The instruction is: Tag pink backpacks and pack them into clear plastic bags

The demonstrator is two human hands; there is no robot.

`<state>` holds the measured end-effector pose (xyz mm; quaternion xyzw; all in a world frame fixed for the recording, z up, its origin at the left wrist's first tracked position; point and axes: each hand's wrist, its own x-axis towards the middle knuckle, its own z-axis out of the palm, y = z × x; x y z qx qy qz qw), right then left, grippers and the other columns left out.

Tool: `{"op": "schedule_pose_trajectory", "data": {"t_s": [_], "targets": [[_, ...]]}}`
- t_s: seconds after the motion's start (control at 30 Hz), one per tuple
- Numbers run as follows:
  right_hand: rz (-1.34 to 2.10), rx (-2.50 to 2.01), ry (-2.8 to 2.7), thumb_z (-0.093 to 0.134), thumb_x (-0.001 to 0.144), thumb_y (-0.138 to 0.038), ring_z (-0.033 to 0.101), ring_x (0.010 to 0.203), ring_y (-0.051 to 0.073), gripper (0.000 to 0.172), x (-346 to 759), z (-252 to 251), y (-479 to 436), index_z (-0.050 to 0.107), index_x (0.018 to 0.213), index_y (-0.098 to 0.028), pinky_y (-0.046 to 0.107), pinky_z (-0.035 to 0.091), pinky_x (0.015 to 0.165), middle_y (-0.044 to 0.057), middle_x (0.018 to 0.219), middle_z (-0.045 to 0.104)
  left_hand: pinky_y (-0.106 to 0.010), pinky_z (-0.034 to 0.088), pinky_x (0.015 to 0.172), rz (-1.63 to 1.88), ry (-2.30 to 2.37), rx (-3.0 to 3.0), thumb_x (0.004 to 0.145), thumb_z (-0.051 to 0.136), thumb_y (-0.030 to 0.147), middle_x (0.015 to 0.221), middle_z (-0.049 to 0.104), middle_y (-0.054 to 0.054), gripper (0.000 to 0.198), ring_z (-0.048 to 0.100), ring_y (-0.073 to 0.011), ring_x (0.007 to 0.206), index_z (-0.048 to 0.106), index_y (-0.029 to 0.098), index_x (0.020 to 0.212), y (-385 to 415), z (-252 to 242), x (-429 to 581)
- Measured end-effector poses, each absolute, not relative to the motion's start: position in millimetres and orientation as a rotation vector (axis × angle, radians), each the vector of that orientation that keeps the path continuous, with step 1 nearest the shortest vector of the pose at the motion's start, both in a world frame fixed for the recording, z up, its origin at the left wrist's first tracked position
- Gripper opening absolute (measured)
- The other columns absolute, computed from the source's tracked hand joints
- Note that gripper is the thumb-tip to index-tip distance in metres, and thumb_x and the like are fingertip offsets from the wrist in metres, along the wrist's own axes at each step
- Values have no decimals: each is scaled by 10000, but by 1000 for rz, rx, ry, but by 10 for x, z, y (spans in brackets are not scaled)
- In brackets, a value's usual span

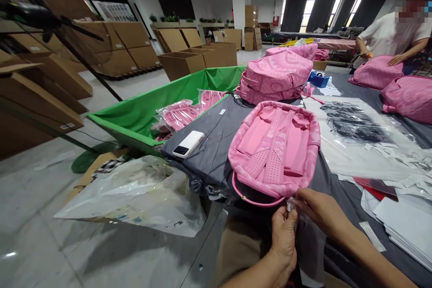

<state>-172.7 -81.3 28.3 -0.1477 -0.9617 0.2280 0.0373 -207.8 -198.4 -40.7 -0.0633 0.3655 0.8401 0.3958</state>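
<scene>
Left hand (pixel 283 231) and right hand (pixel 313 207) meet just below the near end of one pink backpack (pixel 275 150). The left hand is closed, thumb against finger, pinching a pale scrap (pixel 289 206); the right hand's fingers bend in at the backpack's near corner, and whether they grip anything cannot be told. That backpack lies straps up on the grey-covered worktop (pixel 219 153), with smooth pink panels, two perforated straps (pixel 259 168), a patterned padded rim, and a pink loop (pixel 259 203) bearing a gold-coloured stud (pixel 243 197). Beyond the backpack rises a pile of pink bags (pixel 276 74), hard to count; far to its right sit two more, one under a co-worker's hand (pixel 397 59). Left of the backpack are one white device (pixel 188 144) and one green bin (pixel 138 114) with overlapping plastic-wrapped pink items (pixel 182 114). Right of it lie black cords (pixel 354 121) and a stack of white sheets (pixel 405 220). Farther left, a white plastic bag (pixel 141 198) carries an illegible dark mark; carton labels (pixel 118 47) are too small to read.
</scene>
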Motion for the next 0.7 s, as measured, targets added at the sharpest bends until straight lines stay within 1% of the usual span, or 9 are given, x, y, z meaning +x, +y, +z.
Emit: {"op": "schedule_pose_trajectory", "data": {"t_s": [0.07,0.17,0.23,0.3,0.37,0.47,0.53,0.6,0.7], "targets": [[506,-454,-3000,503,925,-344,613,593,179,196,-1733,241,-813,534,757,-248,253,299,524,-2,691,652,-306,479,846,2145,942,-147,542,931,546,931,753,-106,610,670,-226,893,761,117,940,-1991,-414,-2082],[314,-452,-3065,514,941,-313,638,610,177,178,-1732,262,-847,544,779,-243,248,266,516,-1,711,668,-327,480,873,2133,916,-152,545,928,531,953,752,-99,603,671,-239,922,759,128,961,-2026,-392,-2079],[247,-464,-3086,515,944,-299,648,628,178,157,-1731,288,-866,556,803,-241,250,247,512,6,741,681,-316,481,857,2117,874,-170,565,916,522,960,749,-86,592,669,-228,913,756,141,990,-2045,-373,-2074],[257,-493,-3091,497,945,-294,653,652,188,152,-1722,309,-864,565,820,-239,257,256,520,21,776,689,-296,481,804,2100,878,-216,591,896,545,903,740,-71,558,662,-203,850,758,142,953,-2046,-359,-2074],[394,-533,-3081,462,948,-303,651,683,199,177,-1697,323,-838,568,823,-236,265,304,548,35,804,693,-286,480,770,2090,913,-255,602,886,567,841,727,-64,531,649,-182,791,760,133,882,-2032,-349,-2083],[834,-558,-3017,410,948,-342,630,709,194,230,-1648,319,-773,582,840,-233,278,397,621,38,816,692,-298,490,796,2089,910,-224,603,892,551,830,735,-82,506,660,-194,805,768,121,841,-2005,-325,-2109],[1104,-544,-2917,396,945,-390,606,698,185,275,-1631,285,-739,587,836,-225,279,428,648,35,785,676,-308,496,800,2099,873,-178,625,882,544,827,744,-93,490,674,-208,814,778,121,849,-1995,-306,-2128],[1245,-537,-2805,423,925,-452,580,680,181,313,-1636,225,-729,582,803,-212,276,433,638,34,751,654,-310,501,776,2111,840,-163,617,890,533,804,749,-94,480,681,-210,782,787,126,850,-1991,-294,-2145],[1326,-569,-2692,492,876,-513,541,649,174,346,-1671,98,-745,585,773,-196,273,415,601,26,713,626,-298,499,725,2088,834,-163,577,918,521,744,745,-89,477,674,-196,711,796,129,821,-1996,-300,-2178]]}}
